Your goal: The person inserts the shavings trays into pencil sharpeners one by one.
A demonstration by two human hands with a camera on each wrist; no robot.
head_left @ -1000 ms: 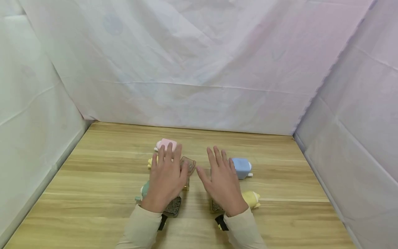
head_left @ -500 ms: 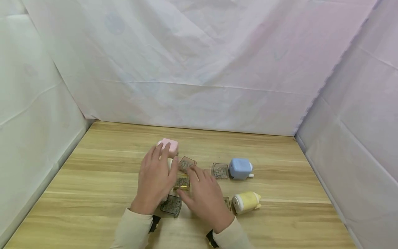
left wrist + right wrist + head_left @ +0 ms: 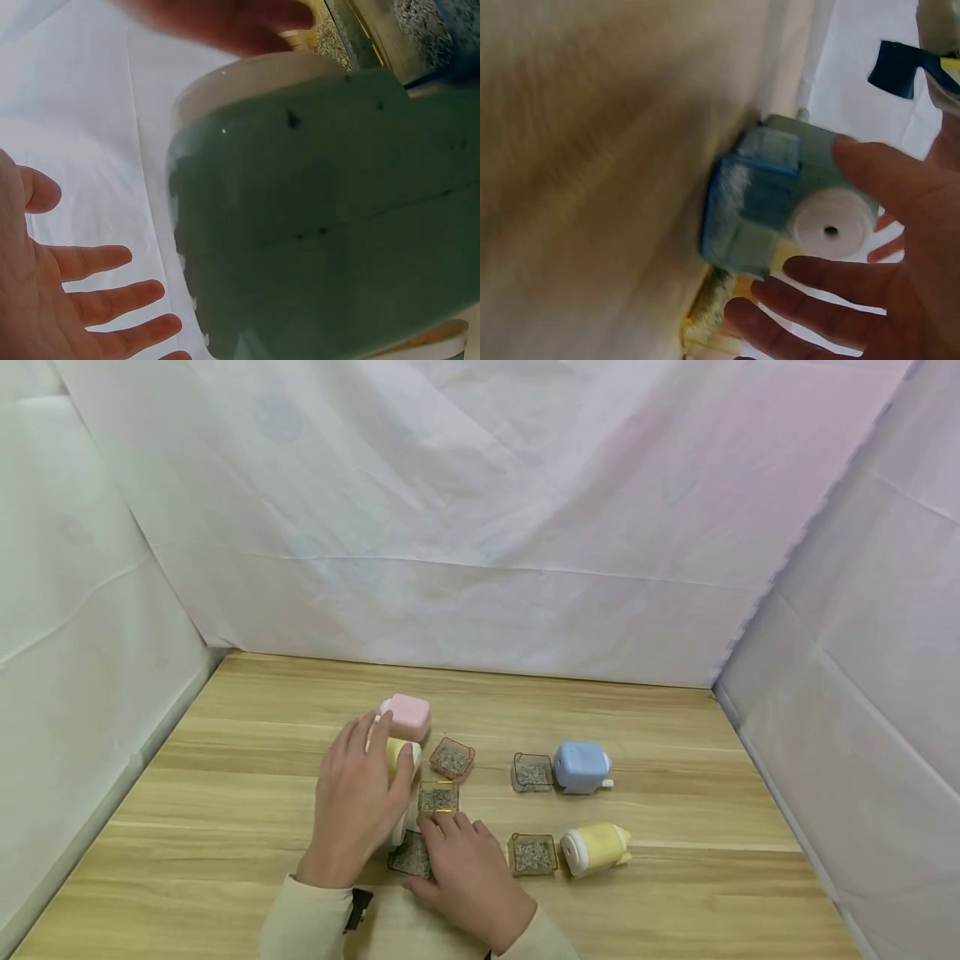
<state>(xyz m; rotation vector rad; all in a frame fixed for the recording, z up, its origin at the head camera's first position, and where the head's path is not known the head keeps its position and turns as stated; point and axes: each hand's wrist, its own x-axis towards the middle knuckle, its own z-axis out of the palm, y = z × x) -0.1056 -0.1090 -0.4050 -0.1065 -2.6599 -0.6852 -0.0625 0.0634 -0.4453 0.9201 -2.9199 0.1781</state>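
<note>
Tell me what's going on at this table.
A person is busy around the green sharpener. The left grip hangs spread over it, and the right grip is at its tray, fingers loose; whether either touches is hard to tell. The pink, blue and two yellow sharpeners lie around, a shavings tray near each.

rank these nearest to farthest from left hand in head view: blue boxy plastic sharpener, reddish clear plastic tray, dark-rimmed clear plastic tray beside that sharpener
From the left hand, in the head view:
1. reddish clear plastic tray, to its right
2. dark-rimmed clear plastic tray, farther right
3. blue boxy plastic sharpener, farthest right, past that tray
</note>
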